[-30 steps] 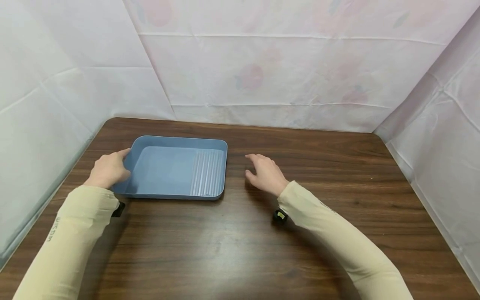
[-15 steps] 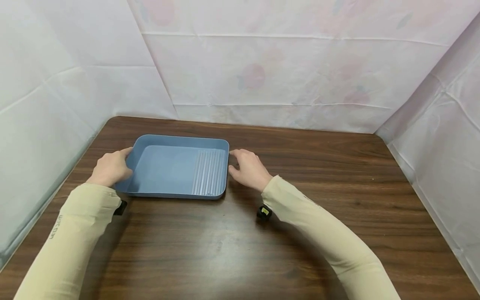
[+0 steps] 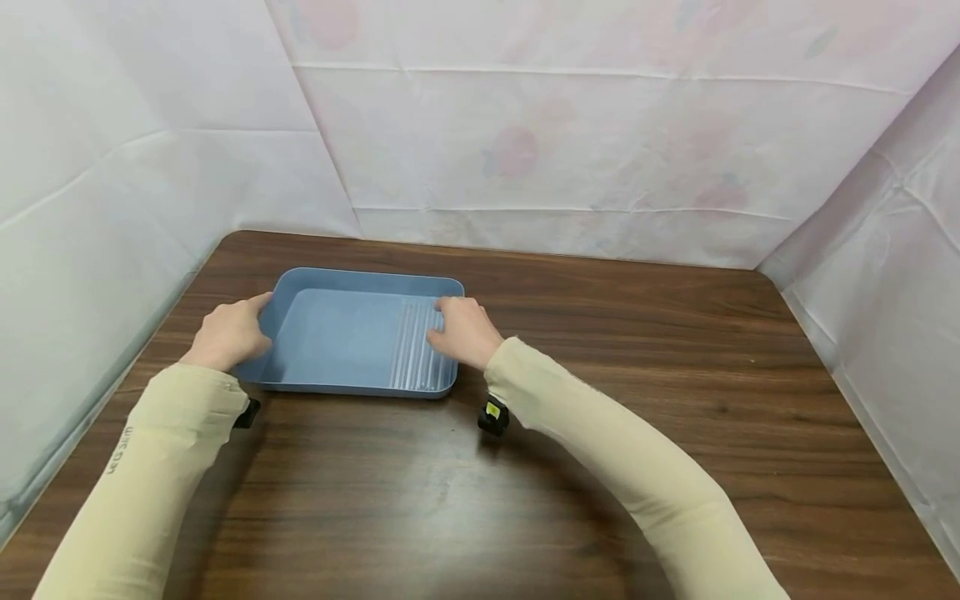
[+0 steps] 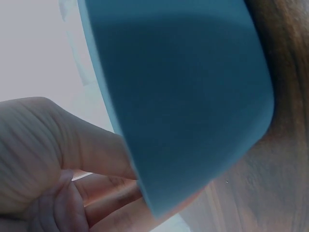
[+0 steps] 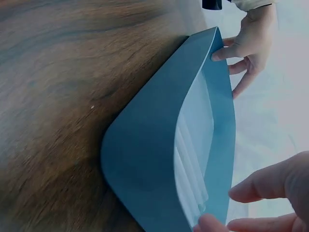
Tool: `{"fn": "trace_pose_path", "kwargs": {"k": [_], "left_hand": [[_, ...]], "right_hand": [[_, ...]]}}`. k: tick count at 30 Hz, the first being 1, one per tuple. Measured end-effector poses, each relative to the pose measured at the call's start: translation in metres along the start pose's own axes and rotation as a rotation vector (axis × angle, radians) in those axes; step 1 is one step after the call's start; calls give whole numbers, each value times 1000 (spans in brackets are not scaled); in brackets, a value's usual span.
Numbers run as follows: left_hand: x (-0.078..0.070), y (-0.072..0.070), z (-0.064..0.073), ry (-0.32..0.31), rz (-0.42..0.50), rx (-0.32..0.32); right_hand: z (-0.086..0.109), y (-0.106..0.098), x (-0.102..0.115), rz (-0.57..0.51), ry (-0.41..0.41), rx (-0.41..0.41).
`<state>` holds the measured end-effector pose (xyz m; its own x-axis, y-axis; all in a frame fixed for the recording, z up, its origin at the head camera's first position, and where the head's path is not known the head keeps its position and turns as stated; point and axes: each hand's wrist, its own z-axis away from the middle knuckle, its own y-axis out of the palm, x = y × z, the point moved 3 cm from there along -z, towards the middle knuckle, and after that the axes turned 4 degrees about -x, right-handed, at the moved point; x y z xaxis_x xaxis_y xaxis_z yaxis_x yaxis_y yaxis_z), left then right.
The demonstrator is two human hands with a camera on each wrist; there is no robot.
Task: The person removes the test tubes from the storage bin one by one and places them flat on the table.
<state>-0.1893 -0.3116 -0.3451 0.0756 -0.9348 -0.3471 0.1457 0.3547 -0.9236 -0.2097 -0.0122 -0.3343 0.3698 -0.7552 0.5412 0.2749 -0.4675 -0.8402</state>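
Observation:
A shallow blue rectangular tray (image 3: pixel 337 333) rests on the table, its floor ribbed at the right end. My left hand (image 3: pixel 228 335) holds the tray's left end. Seen from the right wrist, that hand's thumb (image 5: pixel 223 53) lies over the wall and its other fingers are beyond it. In the left wrist view the tray wall partly hides these fingers. My right hand (image 3: pixel 467 332) is over the tray's right rim, thumb and index finger spread apart. The right wrist view has its fingertips (image 5: pixel 210 223) right at the rim.
The dark wood-grain table (image 3: pixel 600 433) extends to the right of the tray and toward me. A pale, fruit-printed cloth (image 3: pixel 562 142) hangs behind it, and white cloth (image 3: pixel 90 167) hangs along the left side. A black wrist device (image 3: pixel 492 415) sits under my right sleeve.
My right hand has moved left from the bare table to the tray's right rim. My left hand has stayed at the tray's left end. The whole view has shifted slightly.

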Motion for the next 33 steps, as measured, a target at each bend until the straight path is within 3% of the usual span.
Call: {"fn": "trace_pose_path", "kwargs": {"k": [7,33], "left_hand": [[-3,0,0,-12,-4,10],[-10,2,2,-21,-2,5]], "right_hand": [[-5,3,2,33,78,38],[-22,26,7,168,174,118]]}}
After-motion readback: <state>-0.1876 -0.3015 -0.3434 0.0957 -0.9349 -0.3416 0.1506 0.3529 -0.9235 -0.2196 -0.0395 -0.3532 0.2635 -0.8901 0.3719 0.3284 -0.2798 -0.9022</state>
